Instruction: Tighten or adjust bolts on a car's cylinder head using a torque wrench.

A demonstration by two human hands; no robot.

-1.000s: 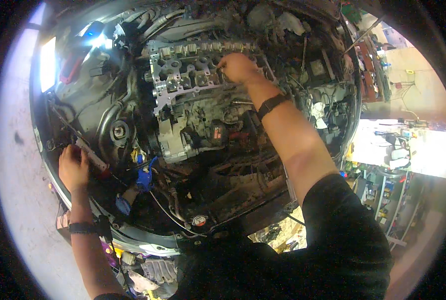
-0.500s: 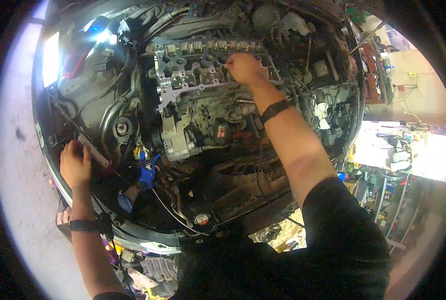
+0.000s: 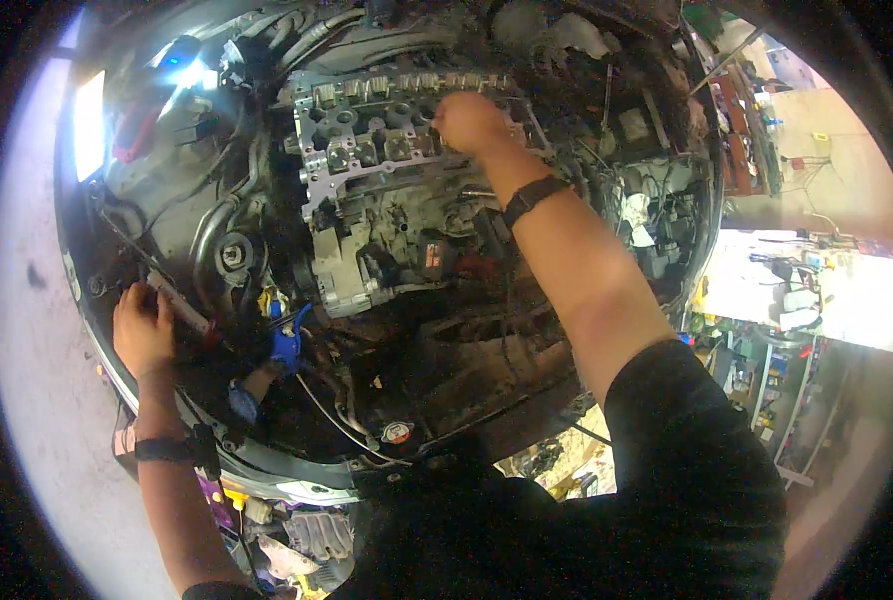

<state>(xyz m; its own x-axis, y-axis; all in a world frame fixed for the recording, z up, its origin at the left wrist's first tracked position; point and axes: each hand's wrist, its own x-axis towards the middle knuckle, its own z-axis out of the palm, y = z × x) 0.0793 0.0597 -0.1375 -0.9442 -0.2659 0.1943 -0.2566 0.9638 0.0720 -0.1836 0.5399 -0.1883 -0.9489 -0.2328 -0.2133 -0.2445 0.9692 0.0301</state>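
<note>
Over the metal cylinder head (image 3: 392, 148) of the engine, my right hand (image 3: 474, 124) is closed, with its thumb and fingers pressed together. It covers part of the row of round openings, and whatever sits in its fingertips is hidden or too small to make out. My left hand (image 3: 144, 325) rests at the left edge of the engine bay, thumb apart from the bent fingers. Right beside it lies a pale tube-shaped thing (image 3: 181, 304) with a reddish end. I see nothing held in that hand.
A blue plastic piece (image 3: 287, 345) and a blue-headed part (image 3: 245, 400) stand front left of the engine block (image 3: 342, 275). A round cap (image 3: 397, 432) is near the front edge. A bright work light (image 3: 192, 72) shines at the back left. Shelves (image 3: 767, 390) stand at the right.
The whole scene has slid slightly left and up in the view. My right hand stays over the same part of the cylinder head, its fist turned a little. My left hand keeps its place.
</note>
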